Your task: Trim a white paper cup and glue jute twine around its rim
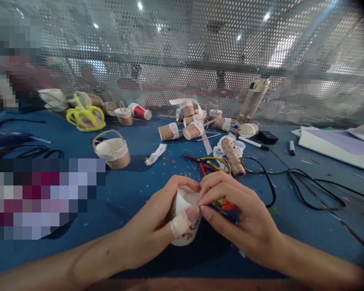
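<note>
A white paper cup (184, 202) with red and black print is tilted on the blue table in front of me. My left hand (170, 210) is wrapped round it, with a bandage on the thumb. At the cup's rim, the thumb and fingertips of my right hand (227, 206) are pinched together. Whether a small piece lies between those fingertips is hidden. Just beyond my hands are scissors (214, 165) with yellow and red handles, and a roll of brown twine (233, 157) on white lace. Something colourful, orange and green, is partly covered by my right hand.
A twine-wrapped basket (113, 152) with a handle stands at left, near a lace strip (155, 154). Several wrapped cups (193, 127) and a yellow crown-like frame (85, 117) are farther back. Black cable (309, 194) loops at right. A perforated metal screen (182, 52) closes the back.
</note>
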{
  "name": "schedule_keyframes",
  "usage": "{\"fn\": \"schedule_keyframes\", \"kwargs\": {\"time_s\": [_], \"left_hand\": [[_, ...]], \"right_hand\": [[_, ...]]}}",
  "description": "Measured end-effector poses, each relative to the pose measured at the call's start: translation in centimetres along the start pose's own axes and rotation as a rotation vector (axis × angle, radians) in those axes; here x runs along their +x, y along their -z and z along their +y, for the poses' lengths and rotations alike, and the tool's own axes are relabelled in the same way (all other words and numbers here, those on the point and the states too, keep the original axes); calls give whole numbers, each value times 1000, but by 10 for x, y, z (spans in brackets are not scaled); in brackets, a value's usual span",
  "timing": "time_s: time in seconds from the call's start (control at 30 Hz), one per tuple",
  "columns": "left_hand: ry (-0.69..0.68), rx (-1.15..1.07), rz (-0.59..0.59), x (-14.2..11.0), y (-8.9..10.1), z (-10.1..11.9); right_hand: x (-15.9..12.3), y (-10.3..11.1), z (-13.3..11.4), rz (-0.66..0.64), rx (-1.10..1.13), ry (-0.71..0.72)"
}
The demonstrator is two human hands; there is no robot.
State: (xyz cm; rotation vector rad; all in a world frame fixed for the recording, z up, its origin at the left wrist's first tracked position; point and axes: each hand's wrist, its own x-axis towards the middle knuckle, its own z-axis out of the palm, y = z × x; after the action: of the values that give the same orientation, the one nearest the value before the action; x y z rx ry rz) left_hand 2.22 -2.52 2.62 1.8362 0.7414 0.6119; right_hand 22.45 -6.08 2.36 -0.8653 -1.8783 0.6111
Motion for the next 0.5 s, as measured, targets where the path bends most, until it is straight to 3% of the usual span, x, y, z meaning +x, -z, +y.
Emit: {"fn": "schedule_keyframes", "kwargs": {"time_s": [0.13, 0.37, 0.5], "left_hand": [[-11, 25, 16, 0, 0, -2], [-67, 67, -59, 0, 5, -7], [-60, 59, -15, -2, 2, -7]], "right_hand": [[0, -1, 1, 0, -9, 11], [1, 2, 0, -32, 32, 14], [1, 1, 1, -19, 32, 8]]}}
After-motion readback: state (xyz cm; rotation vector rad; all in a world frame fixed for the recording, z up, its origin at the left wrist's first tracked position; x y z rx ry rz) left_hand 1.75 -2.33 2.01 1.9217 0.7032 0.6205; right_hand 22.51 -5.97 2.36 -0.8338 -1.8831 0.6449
